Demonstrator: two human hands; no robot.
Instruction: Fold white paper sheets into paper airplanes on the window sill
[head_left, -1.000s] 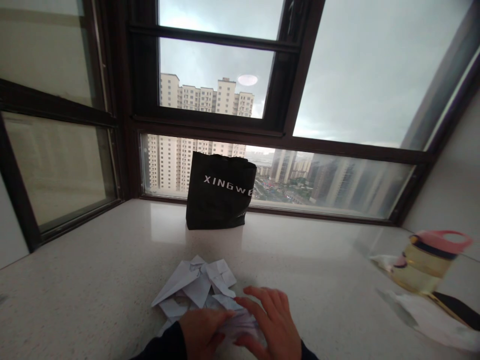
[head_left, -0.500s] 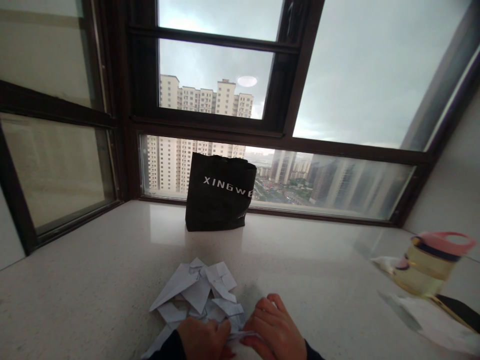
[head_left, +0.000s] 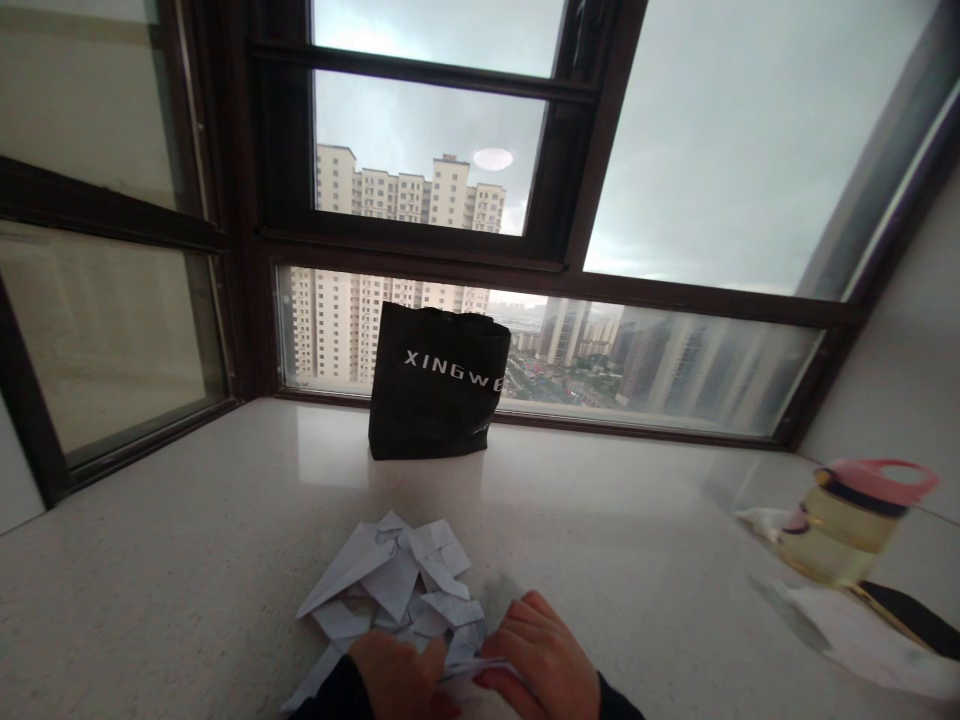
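Note:
Both hands are low in the head view, close together at the bottom edge. Between them is a sheet of folded white paper, its lower part cut off or hidden by the fingers. My left hand is closed on the paper's left side, thumb along its top. From the right, my right hand pinches the other side with curled fingers. Just beyond the left hand lies a loose pile of folded white paper pieces, flat and pointed in shape, partly covered by that hand.
A black bag with white lettering stands by the window. At the right are a yellowish bottle with a pink lid, a dark phone-like slab and a whitish packet. All rest on a speckled white sill.
My right hand's fingers have curled in a little, and its raised finger is lower. The left hand has shifted slightly left. The whole view has moved a little.

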